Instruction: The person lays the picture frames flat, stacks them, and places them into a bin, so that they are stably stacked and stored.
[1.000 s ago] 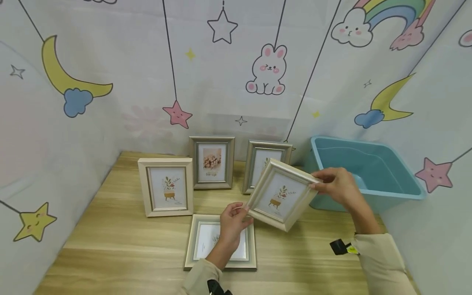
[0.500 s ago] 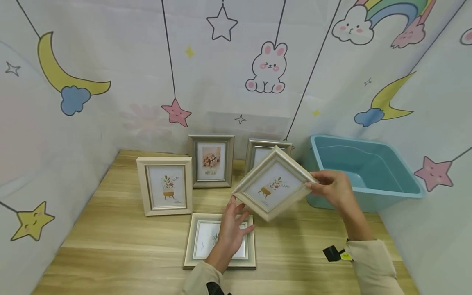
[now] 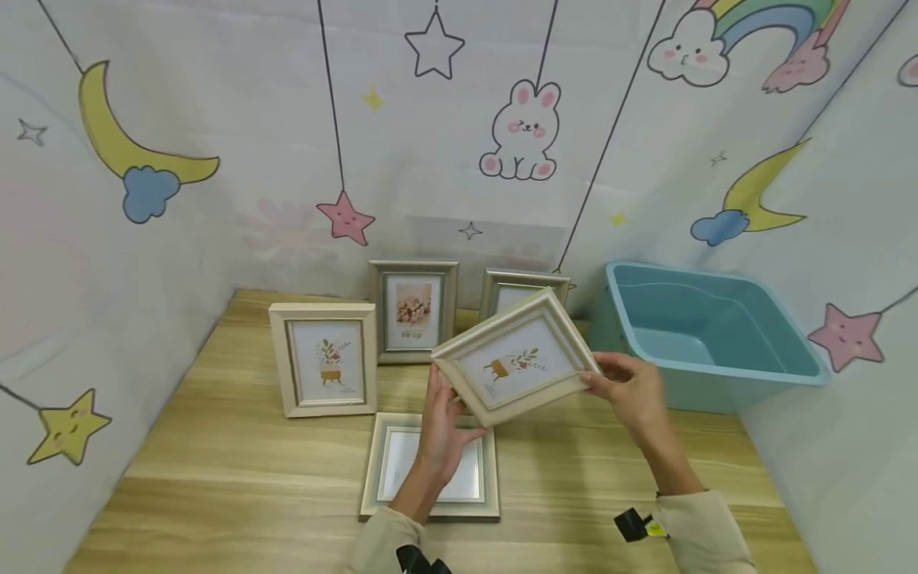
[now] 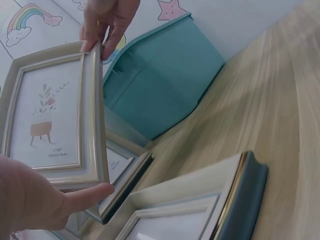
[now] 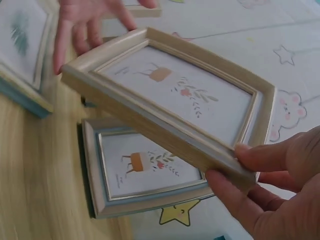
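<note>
A cream picture frame with a potted-plant print is held up, tilted, above the table. My right hand pinches its right corner, thumb on the front and fingers behind, as the right wrist view shows. At its lower left corner is my left hand, fingers straight along the edge and thumb stretched out below; in the left wrist view a straight digit lies right under the corner. Beneath the left hand another picture frame lies flat, partly covered by the hand and forearm.
Three more picture frames stand behind: a cream one at left, a silver-beige one in the middle, and one partly hidden by the held frame. A blue-green bin stands at the back right, against the printed wall cloth.
The held picture frame has turned anticlockwise from nearly upright to sideways and shifted left. My right hand moved left and slightly down with it; my left hand's fingers let go, then straightened against the corner.
</note>
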Demonstrator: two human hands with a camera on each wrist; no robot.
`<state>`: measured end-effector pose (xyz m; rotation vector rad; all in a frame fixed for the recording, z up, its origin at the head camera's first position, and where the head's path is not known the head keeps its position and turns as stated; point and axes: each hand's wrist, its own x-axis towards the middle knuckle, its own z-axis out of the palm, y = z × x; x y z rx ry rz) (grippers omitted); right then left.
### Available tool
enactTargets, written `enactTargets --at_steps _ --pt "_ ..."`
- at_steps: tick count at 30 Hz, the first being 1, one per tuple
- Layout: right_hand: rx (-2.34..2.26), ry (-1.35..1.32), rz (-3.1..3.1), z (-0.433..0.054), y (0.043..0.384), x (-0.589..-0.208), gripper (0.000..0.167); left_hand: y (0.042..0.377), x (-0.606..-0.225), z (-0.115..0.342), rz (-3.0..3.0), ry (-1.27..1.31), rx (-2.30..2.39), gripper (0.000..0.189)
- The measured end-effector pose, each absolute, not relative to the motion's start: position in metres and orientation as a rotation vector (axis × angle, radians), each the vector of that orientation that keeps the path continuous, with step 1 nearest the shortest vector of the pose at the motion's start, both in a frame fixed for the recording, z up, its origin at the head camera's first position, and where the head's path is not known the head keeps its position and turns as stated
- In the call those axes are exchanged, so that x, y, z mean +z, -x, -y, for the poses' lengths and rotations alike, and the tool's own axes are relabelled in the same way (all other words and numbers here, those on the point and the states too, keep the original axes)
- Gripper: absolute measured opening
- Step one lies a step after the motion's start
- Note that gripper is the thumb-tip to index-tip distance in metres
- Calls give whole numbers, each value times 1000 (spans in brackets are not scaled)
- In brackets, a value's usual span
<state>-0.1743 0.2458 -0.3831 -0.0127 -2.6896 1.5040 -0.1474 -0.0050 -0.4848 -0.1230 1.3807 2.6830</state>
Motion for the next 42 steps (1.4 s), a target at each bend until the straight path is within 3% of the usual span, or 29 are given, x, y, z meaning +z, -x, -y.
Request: enactTargets --at_steps 6,10,20,32,42 --pt "1024 -252 2901 -237 160 -382 58 146 -489 12 -1498 84 2650 67" --pt "1217 -282 2944 -236 157 -383 65 146 -490 13 -1595 55 2622 65" --pt "1618 -5 2982 -236 162 -386 72 140 -491 18 -1789 16 2570 64" --pt "1835 84 2862 -238 168 -406 60 132 -487 19 -2224 -154 2367 57" --pt "1880 94 2771 -243 159 -422 52 131 -487 26 -2221 -258 2377 71"
